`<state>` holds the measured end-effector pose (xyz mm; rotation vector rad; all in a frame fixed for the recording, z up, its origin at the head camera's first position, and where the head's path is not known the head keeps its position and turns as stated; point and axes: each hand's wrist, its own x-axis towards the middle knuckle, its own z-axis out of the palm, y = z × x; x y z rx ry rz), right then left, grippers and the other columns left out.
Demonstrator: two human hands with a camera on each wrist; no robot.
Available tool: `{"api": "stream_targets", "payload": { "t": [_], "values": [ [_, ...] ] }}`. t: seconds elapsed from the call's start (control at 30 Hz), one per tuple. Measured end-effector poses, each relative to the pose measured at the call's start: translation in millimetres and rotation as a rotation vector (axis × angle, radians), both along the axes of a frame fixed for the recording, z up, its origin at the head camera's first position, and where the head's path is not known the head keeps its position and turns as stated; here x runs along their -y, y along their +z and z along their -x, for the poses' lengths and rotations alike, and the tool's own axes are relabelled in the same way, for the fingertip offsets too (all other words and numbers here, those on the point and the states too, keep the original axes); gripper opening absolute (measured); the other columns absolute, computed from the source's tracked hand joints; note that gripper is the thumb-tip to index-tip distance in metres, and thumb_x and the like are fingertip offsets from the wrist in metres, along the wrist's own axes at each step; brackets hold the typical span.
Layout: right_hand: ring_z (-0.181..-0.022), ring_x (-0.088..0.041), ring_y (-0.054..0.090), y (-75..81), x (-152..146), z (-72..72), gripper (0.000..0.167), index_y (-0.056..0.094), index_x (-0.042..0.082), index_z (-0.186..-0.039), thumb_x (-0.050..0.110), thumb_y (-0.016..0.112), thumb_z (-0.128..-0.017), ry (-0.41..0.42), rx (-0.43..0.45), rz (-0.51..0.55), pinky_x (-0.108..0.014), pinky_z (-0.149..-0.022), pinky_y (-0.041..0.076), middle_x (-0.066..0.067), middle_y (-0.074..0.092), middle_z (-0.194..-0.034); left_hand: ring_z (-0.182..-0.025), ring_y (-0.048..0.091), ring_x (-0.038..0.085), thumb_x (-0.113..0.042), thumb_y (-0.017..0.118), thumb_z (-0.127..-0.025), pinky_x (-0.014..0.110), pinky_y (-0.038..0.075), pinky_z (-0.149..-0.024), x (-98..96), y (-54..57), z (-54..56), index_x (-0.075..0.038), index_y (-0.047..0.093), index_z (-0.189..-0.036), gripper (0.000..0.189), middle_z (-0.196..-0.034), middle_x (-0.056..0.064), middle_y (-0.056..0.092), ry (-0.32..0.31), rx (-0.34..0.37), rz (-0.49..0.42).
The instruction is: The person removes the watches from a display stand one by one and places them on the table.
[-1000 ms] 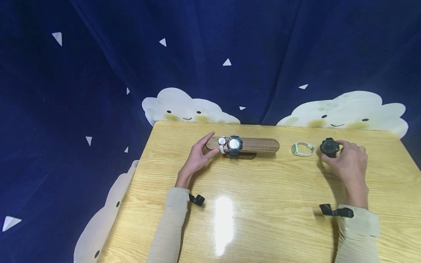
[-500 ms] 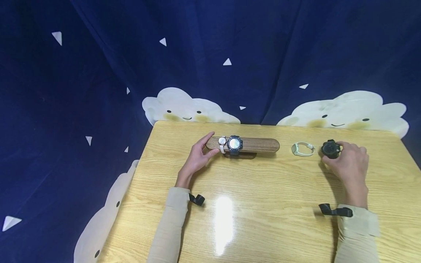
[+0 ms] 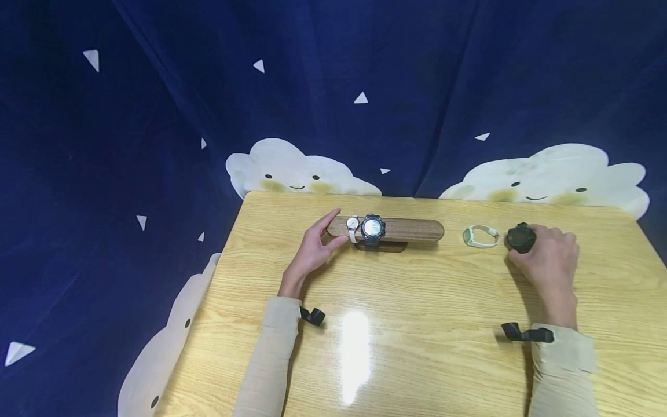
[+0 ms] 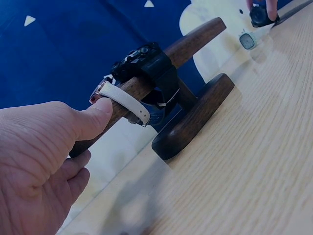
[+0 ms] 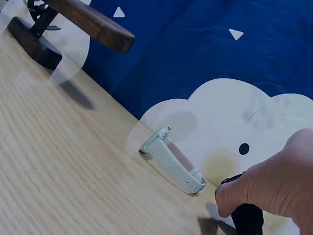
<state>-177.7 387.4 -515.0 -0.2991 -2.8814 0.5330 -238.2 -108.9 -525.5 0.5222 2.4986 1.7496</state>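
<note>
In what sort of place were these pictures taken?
Probably a staged indoor corner: a wood-grain table stands before a blue, cloud-patterned backdrop, with a wooden watch stand on it.

The left hand [image 4: 41, 161] grips the wooden stand [image 4: 194, 116] from eight o'clock — white-strapped watch [image 4: 126, 99] nearest, black watch [image 4: 163, 73] next. Toward two o'clock, the right hand [image 4: 271, 8] holds a dark watch [image 4: 259, 16] near a pale watch [image 4: 248, 41].
</note>
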Motion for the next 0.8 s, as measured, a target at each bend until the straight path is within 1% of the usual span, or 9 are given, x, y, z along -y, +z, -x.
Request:
{"api": "stream_targets", "payload": {
  "t": [0.13, 0.3, 0.4, 0.53, 0.8],
  "values": [
    [-0.098, -0.056, 0.04, -2.6, 0.6, 0.9, 0.079, 0.052, -0.014, -0.138, 0.017, 0.087, -0.075, 0.008, 0.008, -0.015, -0.066, -0.083, 0.033, -0.044, 0.053, -0.116, -0.151, 0.039, 0.03, -0.011, 0.077, -0.094, 0.042, 0.03, -0.127, 0.0, -0.3, 0.8, -0.015, 0.042, -0.16, 0.075, -0.164, 0.012, 0.041, 0.005, 0.016, -0.02],
    [-0.098, -0.056, 0.039, -6.5, 0.3, 0.5, 0.078, 0.051, -0.014, -0.137, 0.016, 0.087, -0.074, 0.013, 0.004, -0.024, -0.066, -0.084, 0.033, -0.044, 0.052, -0.115, -0.151, 0.04, 0.031, -0.01, 0.076, -0.095, 0.041, 0.03, -0.127, -1.0, 0.0, 0.4, -0.01, 0.041, -0.16, 0.075, -0.164, 0.012, 0.04, 0.007, 0.016, -0.019],
    [-0.098, -0.056, 0.039, -8.6, -0.1, 0.5, 0.077, 0.051, -0.015, -0.136, 0.014, 0.087, -0.075, 0.013, -0.002, -0.028, -0.066, -0.084, 0.033, -0.043, 0.051, -0.114, -0.15, 0.04, 0.03, -0.013, 0.075, -0.096, 0.04, 0.03, -0.127, -1.4, -0.3, -0.1, -0.011, 0.041, -0.16, 0.073, -0.164, 0.011, 0.041, 0.004, 0.002, -0.019],
    [-0.097, -0.056, 0.039, -9.8, 0.5, 0.8, 0.074, 0.052, -0.015, -0.135, 0.013, 0.086, -0.075, 0.011, -0.01, -0.035, -0.067, -0.084, 0.032, -0.042, 0.051, -0.114, -0.151, 0.039, 0.028, -0.016, 0.075, -0.096, 0.04, 0.029, -0.127, -0.7, -0.9, -0.4, -0.016, 0.041, -0.161, 0.073, -0.164, 0.01, 0.041, -0.002, -0.009, -0.02],
    [-0.098, -0.056, 0.038, -8.1, 1.2, 0.3, 0.072, 0.052, -0.014, -0.136, 0.013, 0.084, -0.078, 0.009, 0.008, -0.048, -0.067, -0.086, 0.032, -0.042, 0.051, -0.115, -0.152, 0.037, 0.028, -0.018, 0.075, -0.097, 0.04, 0.028, -0.128, -0.1, -0.3, -0.8, -0.016, 0.04, -0.162, 0.074, -0.165, 0.009, 0.04, -0.004, -0.001, -0.011]
  ]
}}
